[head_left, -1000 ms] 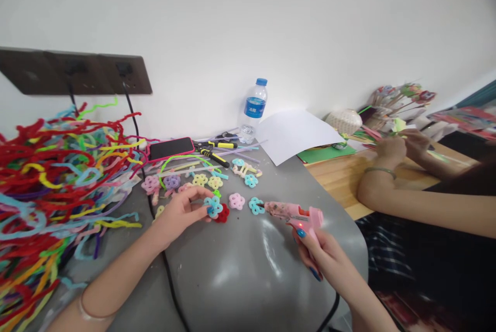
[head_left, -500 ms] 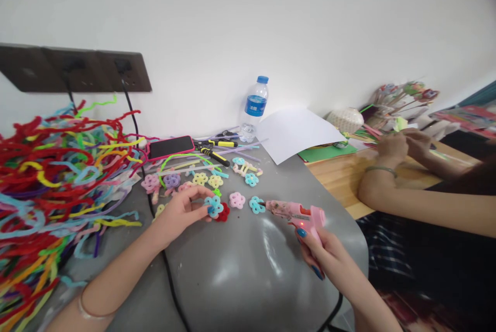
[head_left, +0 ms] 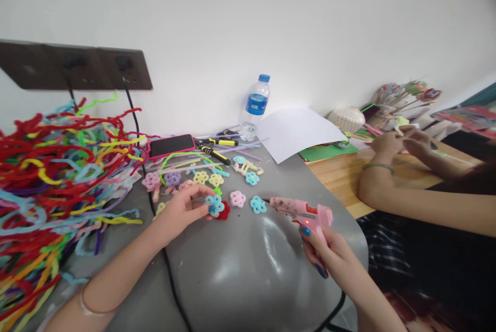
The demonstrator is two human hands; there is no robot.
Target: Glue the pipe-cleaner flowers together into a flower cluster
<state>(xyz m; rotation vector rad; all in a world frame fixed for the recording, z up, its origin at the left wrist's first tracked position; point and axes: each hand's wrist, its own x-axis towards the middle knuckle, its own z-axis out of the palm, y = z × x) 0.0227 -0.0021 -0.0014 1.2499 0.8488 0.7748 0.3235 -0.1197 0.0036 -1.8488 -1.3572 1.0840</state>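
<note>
My left hand [head_left: 188,211] pinches a light blue pipe-cleaner flower [head_left: 215,205] between thumb and fingers, just over a red flower [head_left: 223,211]. In my right hand [head_left: 327,254] is a pink hot glue gun [head_left: 300,211] with a small red light lit. Its nozzle points left, a little apart from a second blue flower [head_left: 258,204] lying on the grey table [head_left: 232,270]. Between the hands lies a pink flower [head_left: 237,199]. Behind my left hand sit yellow flowers [head_left: 200,177], a purple flower [head_left: 172,179] and another pink flower [head_left: 151,181].
Loose pipe cleaners [head_left: 70,167] heap at the left. Toward the wall are a phone [head_left: 171,146], yellow-black pliers [head_left: 215,154], a water bottle [head_left: 256,107] and white paper [head_left: 298,130]. A black cable [head_left: 172,280] crosses the table. At right, a co-worker's hands [head_left: 403,143] work over a wooden table.
My right hand has drawn the glue gun slightly to the right, so its nozzle has come away from the blue flower on the table. My left hand stays put with its flower.
</note>
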